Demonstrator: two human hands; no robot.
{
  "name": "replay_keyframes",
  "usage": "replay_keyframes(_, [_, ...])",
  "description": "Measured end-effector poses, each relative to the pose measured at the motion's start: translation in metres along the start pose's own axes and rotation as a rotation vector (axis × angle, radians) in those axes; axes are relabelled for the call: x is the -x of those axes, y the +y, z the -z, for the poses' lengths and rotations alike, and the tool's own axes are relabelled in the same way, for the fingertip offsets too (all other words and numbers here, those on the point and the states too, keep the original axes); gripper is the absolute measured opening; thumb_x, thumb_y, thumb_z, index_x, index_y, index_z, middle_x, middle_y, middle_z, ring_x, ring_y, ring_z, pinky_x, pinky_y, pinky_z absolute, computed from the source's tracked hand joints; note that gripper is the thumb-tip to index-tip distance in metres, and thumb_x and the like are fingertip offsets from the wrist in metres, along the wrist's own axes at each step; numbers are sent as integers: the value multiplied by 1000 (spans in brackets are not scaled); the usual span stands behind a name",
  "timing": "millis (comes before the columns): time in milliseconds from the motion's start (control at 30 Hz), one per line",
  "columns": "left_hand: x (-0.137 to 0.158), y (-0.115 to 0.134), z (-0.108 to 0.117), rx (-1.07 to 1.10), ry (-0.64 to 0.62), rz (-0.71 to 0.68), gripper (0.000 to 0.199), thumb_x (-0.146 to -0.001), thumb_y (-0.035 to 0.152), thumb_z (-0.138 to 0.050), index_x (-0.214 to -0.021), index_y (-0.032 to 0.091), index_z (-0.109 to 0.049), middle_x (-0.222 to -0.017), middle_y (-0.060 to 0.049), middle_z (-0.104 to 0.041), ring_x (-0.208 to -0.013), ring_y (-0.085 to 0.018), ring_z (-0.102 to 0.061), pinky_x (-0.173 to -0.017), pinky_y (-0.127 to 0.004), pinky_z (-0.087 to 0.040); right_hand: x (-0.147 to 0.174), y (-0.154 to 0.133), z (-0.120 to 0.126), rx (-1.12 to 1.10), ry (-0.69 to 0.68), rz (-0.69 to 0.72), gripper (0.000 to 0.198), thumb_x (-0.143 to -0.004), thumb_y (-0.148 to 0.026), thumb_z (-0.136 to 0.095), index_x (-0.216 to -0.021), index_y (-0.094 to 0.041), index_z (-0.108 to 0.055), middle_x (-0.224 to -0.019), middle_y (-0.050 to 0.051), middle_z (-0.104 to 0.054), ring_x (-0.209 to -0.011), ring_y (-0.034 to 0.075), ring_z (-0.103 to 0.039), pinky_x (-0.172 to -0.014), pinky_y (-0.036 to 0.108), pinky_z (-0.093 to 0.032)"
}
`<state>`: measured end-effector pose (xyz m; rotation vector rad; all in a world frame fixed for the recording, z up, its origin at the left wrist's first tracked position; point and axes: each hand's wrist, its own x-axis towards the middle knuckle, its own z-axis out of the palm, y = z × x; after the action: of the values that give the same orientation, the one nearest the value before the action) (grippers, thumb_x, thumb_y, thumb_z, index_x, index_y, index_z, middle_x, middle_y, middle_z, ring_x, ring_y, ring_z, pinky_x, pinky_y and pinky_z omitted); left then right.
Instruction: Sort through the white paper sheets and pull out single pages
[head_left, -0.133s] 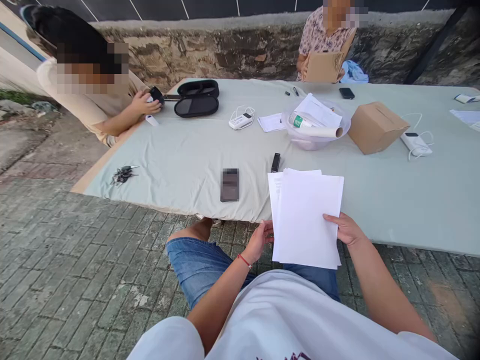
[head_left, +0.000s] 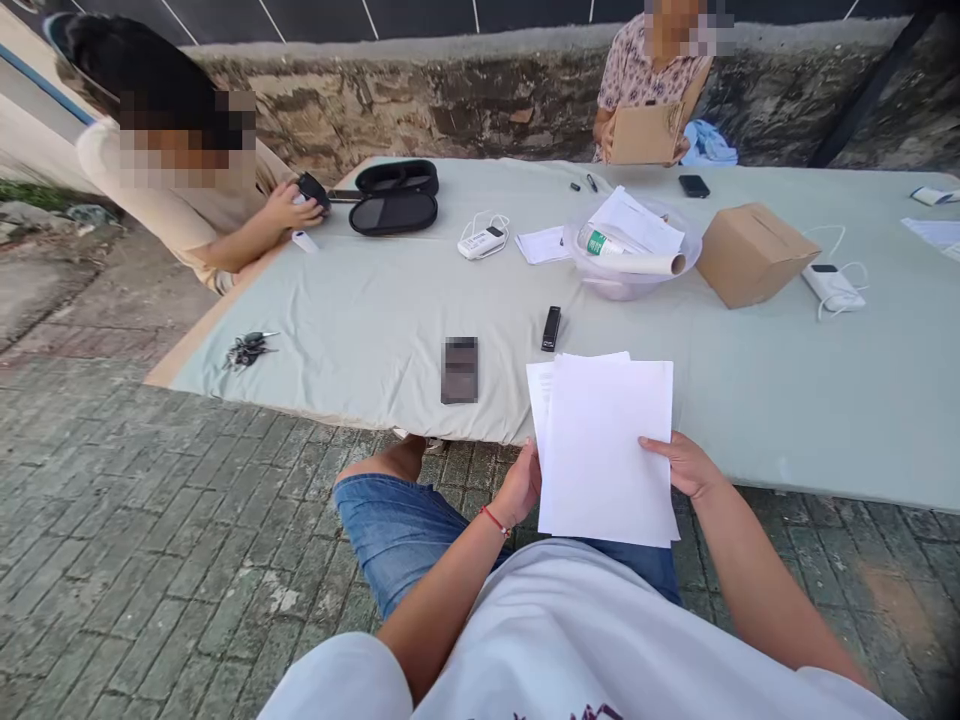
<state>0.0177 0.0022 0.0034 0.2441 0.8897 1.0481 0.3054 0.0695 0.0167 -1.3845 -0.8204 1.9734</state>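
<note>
My right hand (head_left: 688,464) grips several white sheets of paper (head_left: 606,450) by their right edge, thumb on top and fingers underneath. The stack is held over my lap and the table's near edge. Its sheets are not flush: one with faint print sticks out at the upper left. Beside the left edge is my left hand (head_left: 519,486), its thumb off the sheets and its fingers partly hidden behind them. A black stapler-like object (head_left: 551,328) lies on the table just beyond the stack. Left of that is a dark, blurred phone-shaped item (head_left: 460,372).
On the cloth-covered table (head_left: 360,330) are keys (head_left: 250,350), an open black case (head_left: 394,212), a white corded device (head_left: 481,243), a plastic basin (head_left: 626,284) with papers and a roll, and a cardboard box (head_left: 754,256). Two people sit across and at the left; one holds cardboard (head_left: 643,135).
The sheets have moved slightly left and toward me, uncovering more of the black object. My left hand's fingers are now more hidden behind the paper edge.
</note>
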Motion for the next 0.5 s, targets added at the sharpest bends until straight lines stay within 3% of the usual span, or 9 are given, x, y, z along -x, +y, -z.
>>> replay_keyframes(133, [4,-5,-1,104,-29,90,53,-82,53,-63,-118,14,-67,-117,-13,-70,-112,-28,-64,-104,-44,-45,-1,6,-9,28,7,-27,37,-72,-38,-81,-103,-21,-70,-109,10,-73,-96,29,-71,-86,43,-60])
replay_keyframes(333, [7,-13,11,14,95,71,32,-67,29,-81,-91,11,-71,-98,-14,-75,-92,-27,-71,-99,-45,-49,-3,-2,-9,123,68,77,35,-76,-41,-76,-107,-25,-68,-107,5,-74,-94,26,-71,-83,40,-59])
replay_keyframes(500, [3,-17,13,-65,120,9,44,-64,33,-85,-98,9,-71,-94,-14,-75,-84,-25,-72,-93,-43,-52,-6,3,5,366,247,199,33,-71,-39,-78,-99,-24,-70,-91,2,-76,-82,25,-70,-74,36,-58])
